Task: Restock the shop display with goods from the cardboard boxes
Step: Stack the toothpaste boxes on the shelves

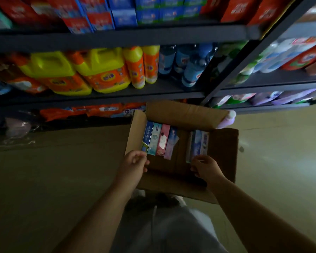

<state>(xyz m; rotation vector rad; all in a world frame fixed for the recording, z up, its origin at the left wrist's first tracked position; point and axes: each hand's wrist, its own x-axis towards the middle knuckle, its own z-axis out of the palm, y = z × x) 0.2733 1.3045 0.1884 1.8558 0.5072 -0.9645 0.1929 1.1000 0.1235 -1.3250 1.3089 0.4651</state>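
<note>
Cardboard box [224, 152] sits open on the floor in front of the shelves [117, 39], flaps folded out, and I am looking straight down into it. On the far left of my view, the middle shelf carries yellow jugs [49, 70] with orange labels, then orange bottles [135, 68] and blue water bottles [192, 70] further right.

My left hand [134, 166] rests at the box's near-left rim, fingers loosely curled; I cannot tell whether they pinch the edge of the cardboard or simply lie against it. Just beyond it a row of four slim cartons [158, 140] stands on edge against the left wall: blue, pale teal, pink, lilac. A bare stretch of box floor lies in the middle.

On the right side stands a second small group of cartons [199, 143], blue and white. My right hand [205, 166] is at their near end, fingers bent and touching or just short of the nearest one; a firm grip is not visible.

I judge these cartons light and stiff but easy to crush at the corners, with smooth printed faces. I would take one across its narrow sides, thumb opposite fingers, and lift straight up.
</note>
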